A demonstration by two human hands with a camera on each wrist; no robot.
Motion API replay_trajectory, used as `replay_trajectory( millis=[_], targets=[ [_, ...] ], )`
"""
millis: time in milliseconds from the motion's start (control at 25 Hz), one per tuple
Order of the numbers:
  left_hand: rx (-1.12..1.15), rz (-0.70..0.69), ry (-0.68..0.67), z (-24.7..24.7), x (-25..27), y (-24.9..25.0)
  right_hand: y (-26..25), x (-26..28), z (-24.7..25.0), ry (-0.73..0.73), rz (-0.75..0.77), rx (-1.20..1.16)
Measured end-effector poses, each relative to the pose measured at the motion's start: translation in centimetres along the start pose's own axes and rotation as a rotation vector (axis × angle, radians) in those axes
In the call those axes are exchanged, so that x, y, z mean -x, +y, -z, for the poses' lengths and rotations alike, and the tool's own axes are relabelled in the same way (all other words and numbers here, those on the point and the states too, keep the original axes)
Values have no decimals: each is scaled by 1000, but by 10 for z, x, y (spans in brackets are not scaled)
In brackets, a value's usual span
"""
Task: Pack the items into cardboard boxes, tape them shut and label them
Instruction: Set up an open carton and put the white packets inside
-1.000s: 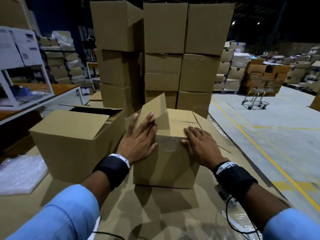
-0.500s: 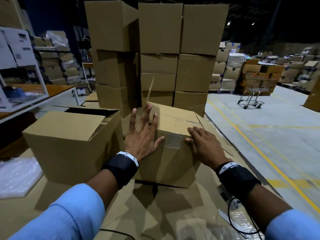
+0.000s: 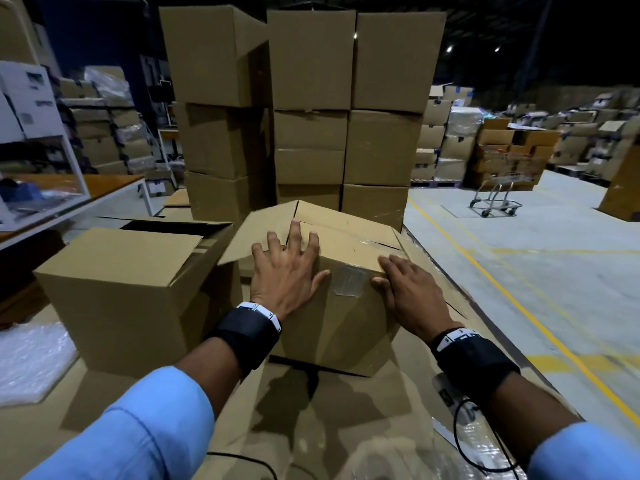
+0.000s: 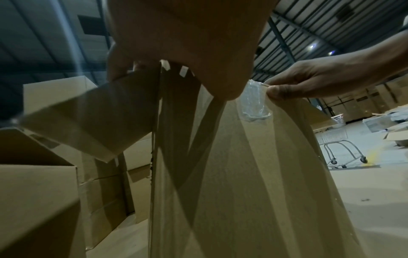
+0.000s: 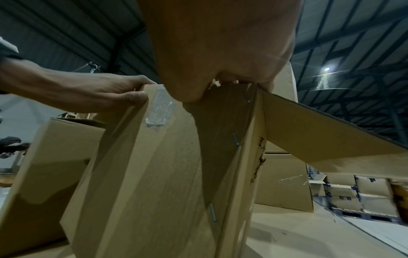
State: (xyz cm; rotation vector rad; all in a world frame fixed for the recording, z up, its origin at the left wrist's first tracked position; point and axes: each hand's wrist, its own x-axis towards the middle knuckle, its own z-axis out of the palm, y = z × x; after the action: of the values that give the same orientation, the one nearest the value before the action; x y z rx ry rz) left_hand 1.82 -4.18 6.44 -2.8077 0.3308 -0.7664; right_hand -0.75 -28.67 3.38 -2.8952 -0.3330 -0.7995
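Head view: both hands on the near top edge of a brown box (image 3: 332, 327) tipped away from the person, standing on a cardboard-covered table (image 3: 346, 427). Left hand (image 3: 284, 275) lies flat, fingers spread straight over the top and a loose side flap (image 3: 256, 233). Right hand (image 3: 412, 292) lies over the edge, fingers nearly straight on top, thumb on the front face. Between the thumbs, a strip of clear tape (image 3: 348, 284), wrinkled, folded over the edge.

Left wrist view adds: right thumb pressing just beside the tape (image 4: 256, 103); the flap (image 4: 88, 120) jutting out left under the left fingers.

Right wrist view adds: metal staples (image 5: 235, 138) along the box's corner seam, torn cardboard at that edge, and a second flap (image 5: 320, 132) standing out to the right.

An open box (image 3: 131, 285) sits just left. Bubble wrap (image 3: 27, 358) at far left. Stacked boxes (image 3: 304, 105) behind. Dim warehouse, grey floor with yellow lines (image 3: 512, 299), a trolley (image 3: 498, 199) well apart.
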Motion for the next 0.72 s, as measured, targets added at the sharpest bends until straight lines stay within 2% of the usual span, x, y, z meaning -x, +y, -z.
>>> replay_trajectory(
  millis=[280,720],
  targets=[
    [247,3,-41,-4,4,3,-2,-1,-5,8,-17,-24],
    [374,142,-139,-31,42,-17,-27,-12,-14,-27,88,-78]
  ],
)
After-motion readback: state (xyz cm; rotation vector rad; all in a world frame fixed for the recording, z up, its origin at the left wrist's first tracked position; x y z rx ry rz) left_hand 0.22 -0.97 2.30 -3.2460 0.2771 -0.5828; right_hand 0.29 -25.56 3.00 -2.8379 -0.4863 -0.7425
